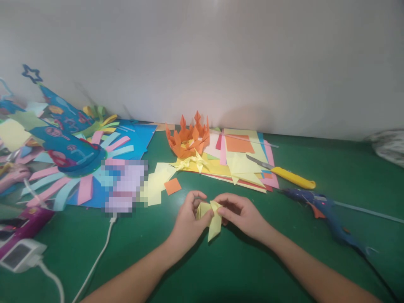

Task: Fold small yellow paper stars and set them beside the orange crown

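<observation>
"Head view: what are the hands holding, and where?"

"I see the left hand (pixel 186 221) and the right hand (pixel 249 216) pinching the folded yellow paper (pixel 215 227) between thumbs and fingers, over the green desk (pixel 246 273), nearer me than its far edge. The orange folded piece (pixel 186 141) stands close to that edge."

"Which step do I read there?"

"Shaping a fold, I judge; I can't make out every crease."

"And what does the next move call for?"

"I'd say light, steady pressure, with one side held firm so that the layers don't slip."
</observation>
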Tool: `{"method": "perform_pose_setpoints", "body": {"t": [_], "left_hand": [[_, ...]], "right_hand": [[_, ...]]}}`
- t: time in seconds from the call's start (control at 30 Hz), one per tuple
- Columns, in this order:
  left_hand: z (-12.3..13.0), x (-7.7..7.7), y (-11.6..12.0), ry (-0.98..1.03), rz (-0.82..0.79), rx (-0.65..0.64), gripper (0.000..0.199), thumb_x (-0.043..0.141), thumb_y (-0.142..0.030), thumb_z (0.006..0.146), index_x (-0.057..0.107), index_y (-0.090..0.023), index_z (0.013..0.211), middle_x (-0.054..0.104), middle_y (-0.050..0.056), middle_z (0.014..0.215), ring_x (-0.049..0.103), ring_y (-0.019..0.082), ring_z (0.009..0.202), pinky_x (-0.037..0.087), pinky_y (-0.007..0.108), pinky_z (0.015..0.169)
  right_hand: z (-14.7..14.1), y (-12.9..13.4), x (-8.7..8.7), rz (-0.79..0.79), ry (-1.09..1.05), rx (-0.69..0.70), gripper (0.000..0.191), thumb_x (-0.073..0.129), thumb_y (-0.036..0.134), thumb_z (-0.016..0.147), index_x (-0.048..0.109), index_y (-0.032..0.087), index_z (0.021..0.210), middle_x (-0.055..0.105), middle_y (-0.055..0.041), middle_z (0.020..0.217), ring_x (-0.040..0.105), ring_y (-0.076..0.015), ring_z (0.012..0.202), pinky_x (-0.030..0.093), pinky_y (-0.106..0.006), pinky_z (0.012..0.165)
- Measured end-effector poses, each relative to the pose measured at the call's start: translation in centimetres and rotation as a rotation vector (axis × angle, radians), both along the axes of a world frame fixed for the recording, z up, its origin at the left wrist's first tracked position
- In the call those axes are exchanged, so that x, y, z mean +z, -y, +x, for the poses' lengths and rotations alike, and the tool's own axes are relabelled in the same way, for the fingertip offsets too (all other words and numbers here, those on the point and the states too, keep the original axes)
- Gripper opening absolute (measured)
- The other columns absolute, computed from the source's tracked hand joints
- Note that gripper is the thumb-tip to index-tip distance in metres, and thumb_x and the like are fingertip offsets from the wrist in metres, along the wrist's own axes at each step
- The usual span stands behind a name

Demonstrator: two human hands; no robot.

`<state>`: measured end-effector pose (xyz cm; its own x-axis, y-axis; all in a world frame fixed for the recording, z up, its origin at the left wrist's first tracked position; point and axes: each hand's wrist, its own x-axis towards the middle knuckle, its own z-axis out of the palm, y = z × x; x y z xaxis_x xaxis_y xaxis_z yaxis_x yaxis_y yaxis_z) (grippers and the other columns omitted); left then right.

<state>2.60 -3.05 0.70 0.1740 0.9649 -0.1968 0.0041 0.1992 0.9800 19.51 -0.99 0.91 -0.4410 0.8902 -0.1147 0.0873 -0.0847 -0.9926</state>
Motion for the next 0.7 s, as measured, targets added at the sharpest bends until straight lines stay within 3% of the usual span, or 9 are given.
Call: {"method": "perform_pose_setpoints", "body": {"t": [0.23, 0.43, 0.57, 0.7], "left_hand": [[0.1, 0.1, 0.0, 0.006, 0.008, 0.002, 0.029, 0.058, -0.021, 0.075, 0.038, -0.022, 0.096, 0.053, -0.004, 0.074, 0.05, 0.009, 0.06, 0.04, 0.021, 0.057], [0.1, 0.4, 0.0, -0.025, 0.018, 0.018, 0.026, 0.056, -0.025, 0.079, 0.039, -0.021, 0.097, 0.053, -0.004, 0.074, 0.05, 0.01, 0.062, 0.041, 0.021, 0.059], [0.1, 0.2, 0.0, -0.037, 0.034, 0.025, 0.025, 0.055, -0.028, 0.081, 0.039, -0.021, 0.098, 0.053, -0.003, 0.075, 0.05, 0.01, 0.064, 0.041, 0.022, 0.06], [0.0, -0.1, 0.1, -0.052, 0.037, 0.012, 0.024, 0.054, -0.03, 0.081, 0.04, -0.022, 0.099, 0.053, -0.003, 0.075, 0.048, 0.01, 0.063, 0.04, 0.021, 0.059]], "right_hand": [[-0.1, -0.1, -0.2, 0.011, 0.02, -0.003, 0.017, 0.064, 0.033, 0.078, 0.058, 0.019, 0.086, 0.058, 0.0007, 0.072, 0.054, -0.0097, 0.056, 0.049, -0.023, 0.053], [0.3, -0.1, 0.2, 0.182, 0.071, 0.035, 0.013, 0.062, 0.031, 0.081, 0.058, 0.019, 0.086, 0.055, -0.0023, 0.084, 0.054, -0.0122, 0.07, 0.048, -0.022, 0.058], [0.8, -0.3, 0.6, 0.276, 0.066, 0.158, 0.022, 0.056, 0.037, 0.086, 0.062, 0.02, 0.099, 0.054, -0.0065, 0.097, 0.054, -0.0151, 0.082, 0.048, -0.024, 0.065], [1.2, -0.5, 0.7, 0.225, -0.035, 0.211, 0.035, 0.041, 0.043, 0.092, 0.064, 0.02, 0.104, 0.05, -0.0074, 0.101, 0.054, -0.0112, 0.07, 0.049, -0.026, 0.063]]}}
